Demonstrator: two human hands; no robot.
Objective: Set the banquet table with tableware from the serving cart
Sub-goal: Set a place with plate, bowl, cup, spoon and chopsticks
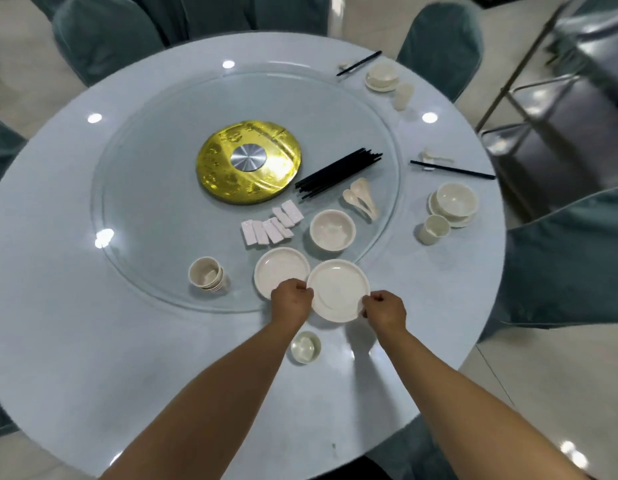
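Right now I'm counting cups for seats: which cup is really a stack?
The cup stack on the turntable's near left edge: several rims show nested beneath it. The cups by the right settings and near the arms are single.

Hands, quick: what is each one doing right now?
Left hand: closed on the left rim of the white plate.
Right hand: closed on the same plate's right rim.

I count two loose plates (338, 289), one stack of cups (207, 274), three single cups (305, 347), three bowls (332, 229), a few spoons (361, 199), about seven white rests (269, 227), one chopstick bundle (338, 176).
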